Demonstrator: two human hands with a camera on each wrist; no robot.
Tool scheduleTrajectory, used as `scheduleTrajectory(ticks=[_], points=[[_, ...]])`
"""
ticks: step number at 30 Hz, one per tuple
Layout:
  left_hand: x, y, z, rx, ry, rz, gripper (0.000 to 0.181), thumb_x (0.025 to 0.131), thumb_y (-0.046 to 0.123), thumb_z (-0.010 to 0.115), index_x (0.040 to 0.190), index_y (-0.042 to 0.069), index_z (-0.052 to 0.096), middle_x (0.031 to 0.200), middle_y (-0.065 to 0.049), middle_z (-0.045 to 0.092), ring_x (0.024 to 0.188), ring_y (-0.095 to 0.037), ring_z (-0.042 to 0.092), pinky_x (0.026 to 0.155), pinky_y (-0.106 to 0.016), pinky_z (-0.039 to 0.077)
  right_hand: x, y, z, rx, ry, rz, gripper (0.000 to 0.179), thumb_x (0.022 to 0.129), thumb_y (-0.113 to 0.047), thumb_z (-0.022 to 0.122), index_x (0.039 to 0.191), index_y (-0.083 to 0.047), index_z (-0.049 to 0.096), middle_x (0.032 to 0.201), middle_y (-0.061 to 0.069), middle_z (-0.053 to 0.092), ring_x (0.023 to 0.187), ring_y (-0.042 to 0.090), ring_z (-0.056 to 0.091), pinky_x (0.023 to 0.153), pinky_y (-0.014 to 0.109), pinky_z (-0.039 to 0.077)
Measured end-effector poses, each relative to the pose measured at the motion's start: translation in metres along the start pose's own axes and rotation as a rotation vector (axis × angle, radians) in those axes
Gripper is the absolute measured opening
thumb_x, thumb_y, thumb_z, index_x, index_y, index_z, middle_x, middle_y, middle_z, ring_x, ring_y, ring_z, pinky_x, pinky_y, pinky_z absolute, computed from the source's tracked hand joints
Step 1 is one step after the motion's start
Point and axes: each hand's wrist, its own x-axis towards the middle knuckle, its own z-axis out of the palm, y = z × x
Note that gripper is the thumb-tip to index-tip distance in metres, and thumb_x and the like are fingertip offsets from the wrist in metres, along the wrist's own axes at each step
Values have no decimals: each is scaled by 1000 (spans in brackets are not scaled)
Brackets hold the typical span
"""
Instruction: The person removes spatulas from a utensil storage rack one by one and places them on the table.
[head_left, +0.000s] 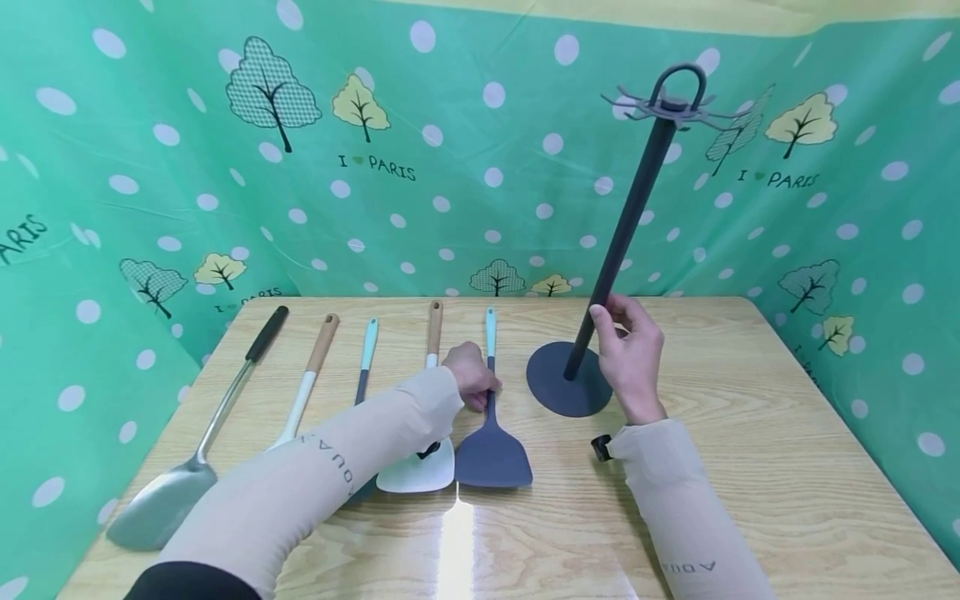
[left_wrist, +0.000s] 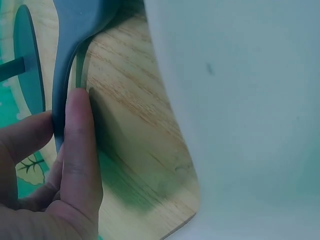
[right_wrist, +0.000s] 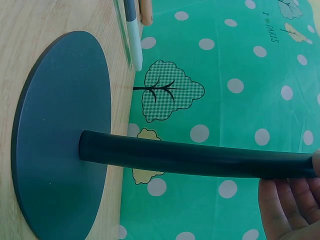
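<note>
In the head view, my left hand [head_left: 470, 375] pinches the shaft of a dark grey spatula [head_left: 493, 460] with a light blue handle. The left wrist view shows the thumb and fingers on either side of that grey shaft [left_wrist: 61, 85]. To the right, my right hand [head_left: 633, 358] holds the lower pole of a dark utensil stand [head_left: 636, 196]. Its round base [head_left: 551, 390] rests on the table, and a ring of hooks with a loop handle tops it. Fingers curl against the pole [right_wrist: 200, 157] in the right wrist view.
Left of the grey spatula lie a white spatula [head_left: 416, 473] with a wooden handle, a blue-handled utensil [head_left: 370, 346], another wooden-handled utensil [head_left: 322, 342] and a metal turner [head_left: 168, 500]. My left sleeve covers parts of them. A green patterned cloth [head_left: 450, 167] surrounds the wooden table [head_left: 787, 467].
</note>
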Motion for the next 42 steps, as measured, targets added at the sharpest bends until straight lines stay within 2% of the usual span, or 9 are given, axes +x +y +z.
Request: scheduleTrajectory(ticks=[5,9,26,31,36,42], points=[[-2,1,0,15,1,8,19,83,11,74,77,-4,63,60,-13,64,53,-22,67,52,-31,56,3,23,2,17,5,3,22,91,-15,66,107,0,67,93,12,66,82,8,63,72,20,52],[-2,1,-1,19,2,13,19,83,10,73,77,-5,63,61,-14,64,54,-24,68,52,-31,57,4,29,2,33,6,-2,25,91,-22,67,107,-4,68,93,8,67,83,6,63,73,21,53],[-3,2,-2,35,-33,1,20,84,11,73,76,-3,63,63,-14,65,52,-21,66,54,-31,57,3,27,-1,17,-1,19,24,92,-21,66,109,-4,68,95,8,67,84,9,63,72,17,51],[-3,2,-3,48,-46,11,20,84,11,73,75,-3,62,63,-15,66,51,-20,66,54,-31,57,1,10,-2,10,8,2,21,91,-11,65,106,4,66,93,16,66,82,13,63,71,17,51],[-5,-2,-4,51,-58,6,21,83,13,74,76,-4,63,63,-14,66,50,-19,66,55,-31,57,-5,-9,-3,8,-3,25,19,92,-7,63,104,8,64,92,18,64,82,19,64,71,16,50],[-6,-11,-3,15,-59,-23,23,84,15,74,77,-4,64,61,-13,65,49,-19,65,54,-31,57,-8,7,1,26,-10,30,20,92,-12,64,105,3,66,93,14,66,83,16,64,71,15,51]])
